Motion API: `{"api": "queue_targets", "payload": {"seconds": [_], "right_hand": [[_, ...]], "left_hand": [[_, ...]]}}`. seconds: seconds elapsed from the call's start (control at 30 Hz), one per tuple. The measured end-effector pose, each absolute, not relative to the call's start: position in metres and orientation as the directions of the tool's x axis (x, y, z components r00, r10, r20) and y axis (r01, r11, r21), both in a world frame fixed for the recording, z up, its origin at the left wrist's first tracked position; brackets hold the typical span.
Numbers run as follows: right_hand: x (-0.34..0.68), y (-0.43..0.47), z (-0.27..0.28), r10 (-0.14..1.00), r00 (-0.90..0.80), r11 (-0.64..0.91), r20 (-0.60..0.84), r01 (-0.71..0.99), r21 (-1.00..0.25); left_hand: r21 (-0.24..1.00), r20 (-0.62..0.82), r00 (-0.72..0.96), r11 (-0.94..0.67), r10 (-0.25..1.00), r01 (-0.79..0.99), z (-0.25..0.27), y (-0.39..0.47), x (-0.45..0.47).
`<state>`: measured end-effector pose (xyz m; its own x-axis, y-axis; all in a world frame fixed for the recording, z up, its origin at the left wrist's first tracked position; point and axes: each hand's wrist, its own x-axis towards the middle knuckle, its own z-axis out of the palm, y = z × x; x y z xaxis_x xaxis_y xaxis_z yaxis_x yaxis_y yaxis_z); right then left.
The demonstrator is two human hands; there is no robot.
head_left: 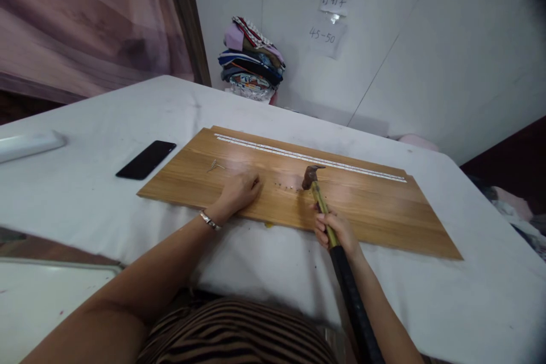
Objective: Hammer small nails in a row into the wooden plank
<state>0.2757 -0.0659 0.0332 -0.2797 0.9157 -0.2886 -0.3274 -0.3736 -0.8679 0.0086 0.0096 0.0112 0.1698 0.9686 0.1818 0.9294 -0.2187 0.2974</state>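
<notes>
My right hand (335, 230) grips a claw hammer (315, 187) by its yellow handle, below the rusty head. The long black grip runs back past my forearm. The hammer head is over the wooden board (375, 205), at the right end of a short row of several small nail heads (286, 186). Whether it touches the wood I cannot tell. My left hand (241, 190) rests on the board left of that row, its fingers curled; what they hold, if anything, is hidden. A few loose nails (216, 165) lie on the board beyond the left hand.
White cloth covers the table (98, 193). Two white measuring strips (307, 158) run along the board's far side. A black phone (146, 160) lies left of the board, near a white object (29, 145). Folded clothes (251, 62) are stacked by the wall.
</notes>
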Motion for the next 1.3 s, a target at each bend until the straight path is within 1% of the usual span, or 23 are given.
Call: {"api": "queue_targets", "payload": {"seconds": [0.23,0.43,0.63,0.9,1.03,1.13,1.3], "right_hand": [[0.275,-0.064,0.034,0.905,-0.311,-0.389,-0.291,-0.322,-0.863],[0.275,-0.066,0.034,0.916,-0.284,-0.370,-0.284,-0.323,-0.871],[0.274,-0.065,0.034,0.906,-0.306,-0.385,-0.291,-0.314,-0.868],[0.275,-0.065,0.029,0.915,-0.296,-0.367,-0.273,-0.339,-0.866],[0.274,-0.065,0.031,0.904,-0.315,-0.385,-0.288,-0.313,-0.868],[0.275,-0.065,0.031,0.909,-0.297,-0.382,-0.291,-0.318,-0.868],[0.278,-0.065,0.024,0.917,-0.290,-0.364,-0.273,-0.336,-0.869]], "left_hand": [[0.304,0.160,0.151,-0.194,0.975,0.933,0.013,0.009,0.009],[0.293,0.158,0.149,-0.190,0.976,0.937,0.012,0.009,0.009],[0.292,0.163,0.151,-0.194,0.975,0.937,0.013,0.008,0.009],[0.277,0.153,0.157,-0.195,0.976,0.941,0.013,0.009,0.009],[0.281,0.166,0.153,-0.196,0.974,0.939,0.013,0.009,0.009],[0.280,0.177,0.156,-0.202,0.972,0.938,0.011,0.009,0.008],[0.272,0.135,0.155,-0.187,0.979,0.944,0.014,0.009,0.010]]}}
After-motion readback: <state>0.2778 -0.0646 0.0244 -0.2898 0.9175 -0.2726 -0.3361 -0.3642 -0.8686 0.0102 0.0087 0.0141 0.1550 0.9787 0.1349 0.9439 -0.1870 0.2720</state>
